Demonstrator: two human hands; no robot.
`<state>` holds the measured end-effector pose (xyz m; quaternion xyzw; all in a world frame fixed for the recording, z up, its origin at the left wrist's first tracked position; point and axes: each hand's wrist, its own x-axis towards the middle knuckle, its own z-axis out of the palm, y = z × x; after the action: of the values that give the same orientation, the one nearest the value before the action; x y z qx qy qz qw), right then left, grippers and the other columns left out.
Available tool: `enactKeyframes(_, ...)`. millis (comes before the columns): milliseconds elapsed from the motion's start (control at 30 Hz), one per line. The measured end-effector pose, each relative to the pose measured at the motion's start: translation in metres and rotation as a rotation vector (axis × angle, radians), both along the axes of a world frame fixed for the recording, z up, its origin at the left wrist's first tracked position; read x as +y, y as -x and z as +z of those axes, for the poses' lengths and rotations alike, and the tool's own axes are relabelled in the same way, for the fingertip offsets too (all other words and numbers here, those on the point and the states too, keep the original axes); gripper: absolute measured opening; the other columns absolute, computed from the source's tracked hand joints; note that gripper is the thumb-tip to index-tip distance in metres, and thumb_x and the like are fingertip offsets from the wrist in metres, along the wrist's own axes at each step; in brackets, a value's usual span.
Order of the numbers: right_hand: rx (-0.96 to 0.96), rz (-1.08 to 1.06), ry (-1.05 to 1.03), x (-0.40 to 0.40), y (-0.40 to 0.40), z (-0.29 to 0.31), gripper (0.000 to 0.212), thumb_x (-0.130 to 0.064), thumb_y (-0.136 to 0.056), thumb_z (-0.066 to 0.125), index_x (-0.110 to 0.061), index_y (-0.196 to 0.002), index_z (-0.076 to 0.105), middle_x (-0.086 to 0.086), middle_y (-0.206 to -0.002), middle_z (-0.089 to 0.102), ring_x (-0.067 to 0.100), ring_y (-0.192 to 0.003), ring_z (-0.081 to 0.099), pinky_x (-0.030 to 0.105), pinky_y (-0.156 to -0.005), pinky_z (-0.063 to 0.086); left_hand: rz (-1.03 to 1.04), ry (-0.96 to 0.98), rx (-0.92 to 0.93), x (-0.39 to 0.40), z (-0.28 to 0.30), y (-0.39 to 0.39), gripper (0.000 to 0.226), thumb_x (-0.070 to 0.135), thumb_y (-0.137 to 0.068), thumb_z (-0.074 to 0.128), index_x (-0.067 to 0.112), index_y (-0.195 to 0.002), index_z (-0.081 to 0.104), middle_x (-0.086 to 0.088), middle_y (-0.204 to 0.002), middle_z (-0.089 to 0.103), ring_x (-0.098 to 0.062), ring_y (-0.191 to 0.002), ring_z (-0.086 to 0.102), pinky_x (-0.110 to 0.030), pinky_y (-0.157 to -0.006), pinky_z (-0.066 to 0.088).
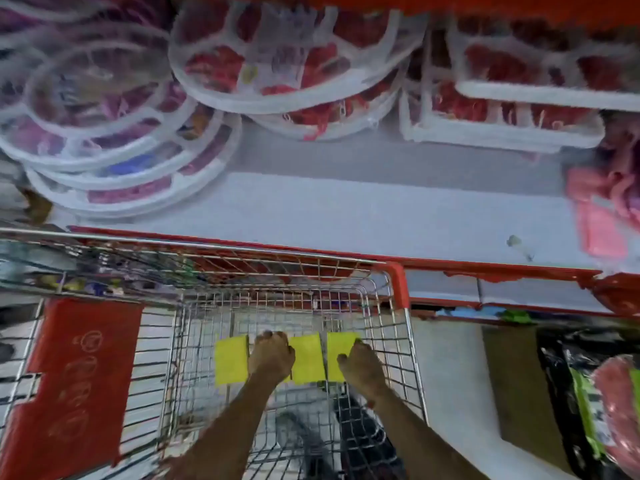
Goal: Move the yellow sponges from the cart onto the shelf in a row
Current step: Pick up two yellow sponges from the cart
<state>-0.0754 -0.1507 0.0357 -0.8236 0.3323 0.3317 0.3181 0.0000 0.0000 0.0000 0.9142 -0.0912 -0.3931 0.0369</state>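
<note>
I take the wire shopping cart with its red plastic corner trim as my landmark. Down on its mesh floor lie three flat yellow rectangular sponges, side by side. The leftmost yellow sponge lies uncovered. My left hand presses down beside it, across the seam with the middle yellow sponge; fingers curl over the far edge, but I cannot tell whether they have closed on anything. My right hand rests on the rightmost yellow sponge, grip equally unclear. Beyond the cart's far rim, the pale grey shelf board with its red front lip has bare room between the white round hangers and pink packets.

I judge the risks thus: a shallow pinch could drop a sponge through the cart's rim gap, and lifting both at once could snag the wire wall or skew the row.
</note>
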Motion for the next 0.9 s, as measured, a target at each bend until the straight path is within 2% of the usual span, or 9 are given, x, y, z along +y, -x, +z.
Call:
enactKeyframes(100, 0.101, -0.032, -0.043, 0.002, 0.004, -0.016, 0.058, -0.025, -0.095, 0.046, 0.011, -0.138, 0.030, 0.024, -0.144, 0.039, 0.034, -0.117, 0.055, 0.037, -0.095, 0.049, 0.148, -0.021, 0.138, -0.002, -0.022, 0.012, 0.042, 0.030, -0.095, 0.041, 0.006, -0.127, 0.055, -0.015, -0.131, 0.057, -0.032, -0.119, 0.053, -0.041, -0.098, 0.047)
enactKeyframes(200, 0.125, -0.078, -0.049, 0.001, 0.008, -0.031, 0.062, -0.021, -0.094, 0.047, 0.012, -0.140, 0.022, 0.024, -0.134, 0.051, 0.034, -0.116, 0.056, 0.037, -0.091, 0.050, 0.247, -0.030, 0.203, -0.006, -0.035, 0.025, 0.040, 0.027, -0.092, 0.043, 0.003, -0.121, 0.056, -0.017, -0.128, 0.058, -0.033, -0.117, 0.055, -0.039, -0.093, 0.047)
enactKeyframes(267, 0.129, -0.092, -0.041, 0.000, 0.006, -0.038, 0.062, -0.020, -0.094, 0.047, 0.012, -0.141, 0.021, 0.023, -0.136, 0.049, 0.033, -0.119, 0.054, 0.035, -0.090, 0.049, 0.302, -0.028, 0.201, -0.010, -0.041, 0.029, 0.038, 0.024, -0.091, 0.044, 0.002, -0.120, 0.054, -0.018, -0.126, 0.059, -0.033, -0.116, 0.056, -0.038, -0.093, 0.047)
enactKeyframes(367, 0.093, -0.191, -0.094, 0.000, 0.005, -0.053, 0.073, -0.019, -0.092, 0.049, 0.004, -0.147, 0.009, 0.020, -0.149, 0.034, 0.032, -0.120, 0.051, 0.029, -0.078, 0.045, 0.408, 0.026, 0.155, -0.012, -0.047, 0.033, 0.042, 0.022, -0.091, 0.046, 0.002, -0.127, 0.049, -0.018, -0.128, 0.056, -0.032, -0.116, 0.056, -0.039, -0.093, 0.049)
enactKeyframes(433, 0.053, -0.244, -0.099, 0.003, 0.003, -0.058, 0.077, -0.020, -0.090, 0.052, 0.000, -0.149, 0.007, 0.019, -0.149, 0.032, 0.035, -0.118, 0.051, 0.034, -0.082, 0.047, 0.420, 0.060, 0.136, -0.015, -0.049, 0.033, 0.047, 0.021, -0.091, 0.047, 0.002, -0.134, 0.044, -0.017, -0.133, 0.050, -0.032, -0.120, 0.053, -0.040, -0.096, 0.047)
enactKeyframes(500, 0.047, -0.252, -0.083, 0.005, 0.001, -0.058, 0.076, -0.020, -0.089, 0.053, -0.001, -0.149, 0.010, 0.022, -0.145, 0.033, 0.039, -0.115, 0.053, 0.039, -0.088, 0.049, 0.432, 0.097, 0.113, -0.018, -0.048, 0.035, 0.050, 0.019, -0.091, 0.048, 0.003, -0.137, 0.040, -0.017, -0.136, 0.046, -0.033, -0.121, 0.052, -0.040, -0.095, 0.048)
enactKeyframes(633, 0.062, -0.227, -0.031, 0.007, -0.001, -0.059, 0.067, -0.017, -0.086, 0.055, -0.001, -0.144, 0.027, 0.022, -0.139, 0.037, 0.038, -0.110, 0.056, 0.036, -0.087, 0.050, 0.480, 0.155, 0.079, -0.019, -0.044, 0.041, 0.043, 0.015, -0.090, 0.051, 0.011, -0.132, 0.046, -0.014, -0.135, 0.044, -0.032, -0.113, 0.058, -0.039, -0.089, 0.053)
enactKeyframes(800, 0.065, -0.189, -0.006, 0.009, -0.001, -0.062, 0.059, -0.017, -0.081, 0.060, -0.004, -0.135, 0.040, 0.021, -0.131, 0.050, 0.036, -0.115, 0.054, 0.037, -0.093, 0.048, 0.624, 0.173, 0.077, -0.022, -0.041, 0.050, 0.053, 0.014, -0.088, 0.055, 0.007, -0.138, 0.039, -0.016, -0.137, 0.045, -0.032, -0.123, 0.047, -0.040, -0.099, 0.046)
enactKeyframes(900, 0.079, -0.279, -0.020, 0.007, -0.001, -0.064, 0.048, -0.015, -0.078, 0.063, 0.001, -0.122, 0.048, 0.022, -0.120, 0.059, 0.035, -0.108, 0.059, 0.037, -0.084, 0.051, 0.736, 0.141, 0.104, -0.020, -0.043, 0.052, 0.057, 0.015, -0.086, 0.058, 0.003, -0.139, 0.039, -0.020, -0.136, 0.047, -0.035, -0.124, 0.045, -0.042, -0.102, 0.041)
